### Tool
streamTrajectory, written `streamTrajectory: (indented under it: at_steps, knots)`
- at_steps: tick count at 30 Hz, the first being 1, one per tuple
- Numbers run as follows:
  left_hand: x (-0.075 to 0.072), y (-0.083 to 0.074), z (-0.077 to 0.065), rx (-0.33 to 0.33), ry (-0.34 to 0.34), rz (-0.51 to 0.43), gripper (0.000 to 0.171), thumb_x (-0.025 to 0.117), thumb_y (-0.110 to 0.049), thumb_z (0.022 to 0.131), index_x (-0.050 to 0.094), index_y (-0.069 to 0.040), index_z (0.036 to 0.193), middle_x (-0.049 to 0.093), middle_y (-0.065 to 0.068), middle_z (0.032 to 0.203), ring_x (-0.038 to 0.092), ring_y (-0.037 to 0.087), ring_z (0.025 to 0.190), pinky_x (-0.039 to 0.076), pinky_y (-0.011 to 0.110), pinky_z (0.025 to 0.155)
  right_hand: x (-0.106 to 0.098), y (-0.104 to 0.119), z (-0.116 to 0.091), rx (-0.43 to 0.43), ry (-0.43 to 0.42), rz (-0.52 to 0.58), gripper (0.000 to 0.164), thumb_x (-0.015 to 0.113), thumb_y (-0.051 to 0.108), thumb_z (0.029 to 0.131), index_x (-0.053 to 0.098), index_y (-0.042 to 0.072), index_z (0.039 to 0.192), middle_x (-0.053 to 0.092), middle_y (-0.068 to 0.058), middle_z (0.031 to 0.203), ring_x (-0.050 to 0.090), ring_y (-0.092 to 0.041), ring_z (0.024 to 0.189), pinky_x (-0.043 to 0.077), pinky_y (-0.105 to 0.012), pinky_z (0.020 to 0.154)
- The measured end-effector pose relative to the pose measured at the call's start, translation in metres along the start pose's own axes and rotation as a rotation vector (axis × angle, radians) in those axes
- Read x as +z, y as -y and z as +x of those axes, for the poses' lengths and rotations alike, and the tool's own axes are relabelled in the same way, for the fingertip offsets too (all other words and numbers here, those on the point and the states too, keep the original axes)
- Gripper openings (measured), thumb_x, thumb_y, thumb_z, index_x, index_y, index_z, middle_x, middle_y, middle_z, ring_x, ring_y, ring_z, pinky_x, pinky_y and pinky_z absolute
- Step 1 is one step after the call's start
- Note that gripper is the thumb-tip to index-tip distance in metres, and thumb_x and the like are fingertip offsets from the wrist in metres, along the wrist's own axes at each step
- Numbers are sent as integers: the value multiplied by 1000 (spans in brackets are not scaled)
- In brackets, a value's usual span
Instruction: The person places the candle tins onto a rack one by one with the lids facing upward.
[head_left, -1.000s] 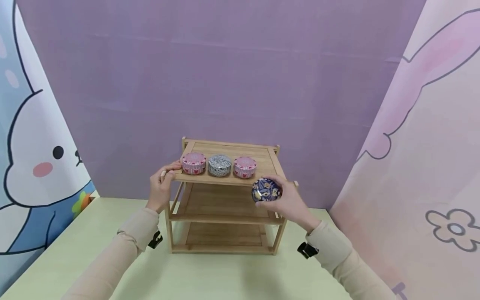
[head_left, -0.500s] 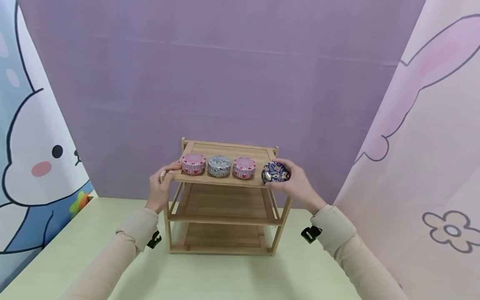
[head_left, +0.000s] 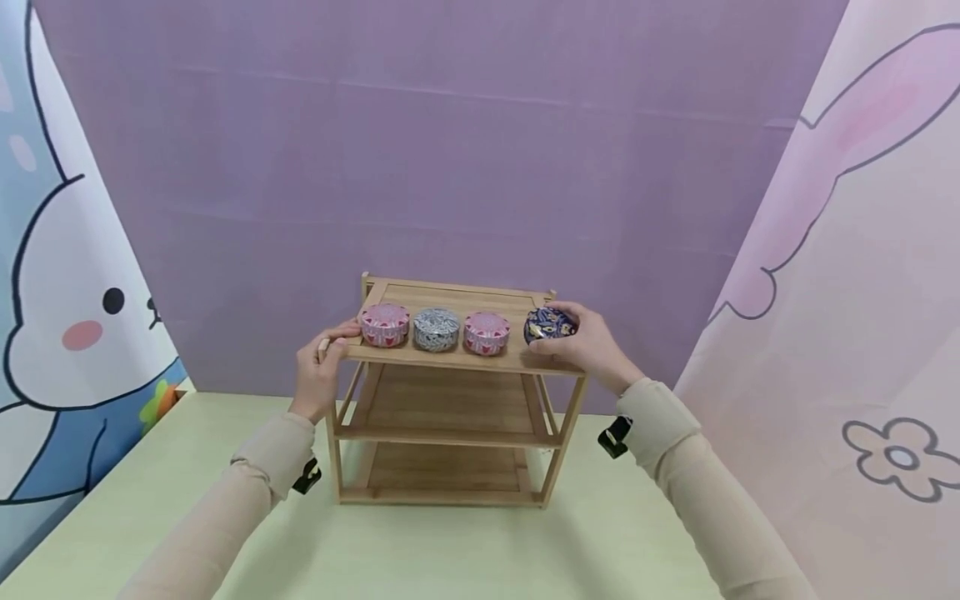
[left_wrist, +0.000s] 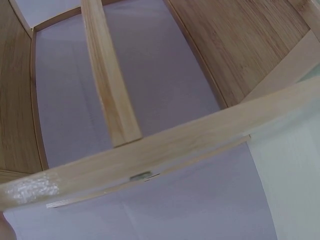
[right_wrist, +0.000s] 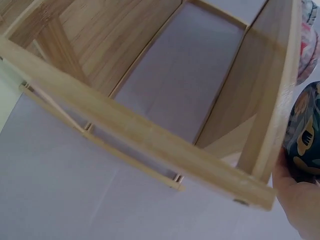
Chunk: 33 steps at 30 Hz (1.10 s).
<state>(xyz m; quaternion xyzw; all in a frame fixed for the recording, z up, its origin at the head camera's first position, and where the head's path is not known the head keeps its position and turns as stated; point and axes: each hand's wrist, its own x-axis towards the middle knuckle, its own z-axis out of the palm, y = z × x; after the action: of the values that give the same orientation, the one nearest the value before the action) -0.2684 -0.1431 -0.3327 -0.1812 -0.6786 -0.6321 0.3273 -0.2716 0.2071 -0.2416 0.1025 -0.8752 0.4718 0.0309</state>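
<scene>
On the top board of a three-tier wooden shelf rack (head_left: 457, 296), several small round tins stand in a row. From the left they are a pink tin (head_left: 386, 326), a black-and-white patterned tin (head_left: 437, 331), another pink tin (head_left: 487, 335) and a dark blue floral tin (head_left: 548, 324). My right hand (head_left: 592, 348) grips the blue tin from its right side, at the right end of the board. The tin's dark flowered side (right_wrist: 306, 132) also shows in the right wrist view. My left hand (head_left: 318, 367) holds the rack's top left corner, its thumb at the front edge.
The rack stands on a pale green table (head_left: 420, 550) against a purple backdrop (head_left: 465, 167). Panels with cartoon rabbits rise on the left (head_left: 75, 275) and right (head_left: 862, 292). Two lower shelves, the middle shelf (head_left: 450, 404) and bottom shelf (head_left: 446, 468), lie under the tins.
The right hand has carried the blue tin from in front of the top board up and back onto its right end, in line with the other tins. The left hand stays at the corner.
</scene>
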Motion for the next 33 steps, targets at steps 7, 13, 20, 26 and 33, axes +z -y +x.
streamTrajectory:
  at_steps: [7,13,20,26,33]
  knots:
    - [-7,26,3,-24,-9,8,23,45,1,90,63,7,102,65,2,110,51,18,121,35,17,105,1,-2,9,43,41,0,78,77,26,71,38,18,137,46,-10,132,49,-26,113,50,-34,88]
    - [-6,29,4,-12,-2,-7,23,44,0,91,63,6,104,63,13,113,49,23,122,35,18,106,3,-3,15,49,49,-44,76,77,28,71,40,17,136,46,-12,132,48,-27,114,43,-40,96]
    - [0,1,2,-5,-8,-8,23,43,5,89,60,13,102,62,21,112,51,23,120,36,16,104,5,-5,21,51,76,-78,77,77,28,71,41,14,137,46,-12,133,47,-28,114,42,-42,98]
    - [2,-2,0,14,-14,-15,23,42,7,88,60,14,101,60,27,111,53,15,117,36,16,104,7,-6,22,55,90,-126,75,77,30,71,42,14,135,49,-12,129,49,-29,111,45,-40,94]
    - [2,0,1,10,-15,-7,23,43,6,88,61,14,101,63,19,109,53,18,118,36,16,104,8,-9,24,47,105,-123,72,77,30,72,44,14,134,50,-11,128,50,-27,109,45,-38,92]
